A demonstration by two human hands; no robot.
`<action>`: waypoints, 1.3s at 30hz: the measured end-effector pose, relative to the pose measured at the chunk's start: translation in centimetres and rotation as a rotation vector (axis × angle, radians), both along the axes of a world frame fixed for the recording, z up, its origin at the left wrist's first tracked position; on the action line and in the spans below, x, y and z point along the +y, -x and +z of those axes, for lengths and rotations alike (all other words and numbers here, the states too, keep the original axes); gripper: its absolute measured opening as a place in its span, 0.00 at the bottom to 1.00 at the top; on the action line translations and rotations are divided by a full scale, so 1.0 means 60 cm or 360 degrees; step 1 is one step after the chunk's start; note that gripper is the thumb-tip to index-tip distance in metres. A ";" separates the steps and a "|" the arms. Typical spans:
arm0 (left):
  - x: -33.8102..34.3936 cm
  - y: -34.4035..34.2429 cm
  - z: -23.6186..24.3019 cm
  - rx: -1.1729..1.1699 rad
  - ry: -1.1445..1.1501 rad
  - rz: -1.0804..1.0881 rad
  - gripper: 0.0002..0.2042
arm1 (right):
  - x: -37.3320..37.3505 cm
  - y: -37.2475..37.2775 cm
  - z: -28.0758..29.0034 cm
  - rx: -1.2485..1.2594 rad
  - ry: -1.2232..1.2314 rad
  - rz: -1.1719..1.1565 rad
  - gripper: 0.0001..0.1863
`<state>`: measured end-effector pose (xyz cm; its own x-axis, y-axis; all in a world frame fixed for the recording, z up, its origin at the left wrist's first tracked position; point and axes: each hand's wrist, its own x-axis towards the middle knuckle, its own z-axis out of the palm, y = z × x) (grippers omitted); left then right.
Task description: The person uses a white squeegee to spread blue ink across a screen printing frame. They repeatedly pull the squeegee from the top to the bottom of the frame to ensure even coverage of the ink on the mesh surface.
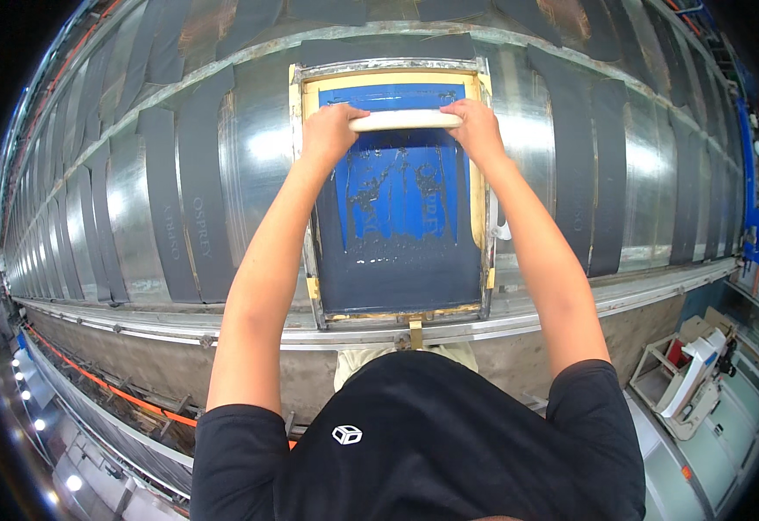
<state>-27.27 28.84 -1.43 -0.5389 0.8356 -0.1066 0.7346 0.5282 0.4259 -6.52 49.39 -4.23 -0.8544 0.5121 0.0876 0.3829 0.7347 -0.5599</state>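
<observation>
A squeegee with a pale handle [405,120] spans the far part of a screen-printing frame [487,217]. My left hand [331,135] grips the handle's left end, and my right hand [476,130] grips its right end. Both arms reach forward over the frame. Inside it the blue mesh [401,187] carries streaks and smears of dark ink, thickest toward the near side. Yellow tape lines parts of the frame's inner edges. The squeegee's blade is mostly hidden under the handle.
The frame lies on a long shiny metal table [258,130] with dark fabric strips [193,182] laid across it on both sides. A metal rail [180,323] runs along the near edge. At the lower right stands a white-and-beige device [692,373] on a stand.
</observation>
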 end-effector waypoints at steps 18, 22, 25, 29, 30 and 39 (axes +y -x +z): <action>-0.387 -0.387 -0.003 0.0147 -0.0320 -0.0028 0.23 | -0.298 -0.366 0.036 0.0188 0.0693 0.0144 0.30; -0.393 -0.381 -0.009 0.0216 -0.0312 -0.0054 0.25 | -0.108 -0.296 -0.037 0.0387 0.0013 -0.0740 0.28; -0.380 -0.390 -0.025 0.0158 -0.0338 -0.0086 0.23 | -0.037 -0.259 -0.096 0.0321 0.0531 -0.0827 0.22; -0.403 -0.410 -0.016 0.0128 -0.0452 -0.0088 0.27 | -0.017 -0.226 -0.099 0.0469 0.0177 -0.0725 0.15; -0.419 -0.382 -0.011 0.0215 -0.0478 -0.0066 0.28 | -0.022 -0.180 -0.055 0.0554 0.0223 -0.0827 0.12; -0.716 -0.140 0.005 0.0226 -0.0401 0.0119 0.28 | -0.406 0.096 -0.033 0.0680 0.0318 -0.0810 0.15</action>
<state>-18.88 -14.11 -1.14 -0.5944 0.7837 0.1801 0.7594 0.4734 0.4464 -12.29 25.03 -6.21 -0.4154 0.8812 0.2255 0.3683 0.3896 -0.8441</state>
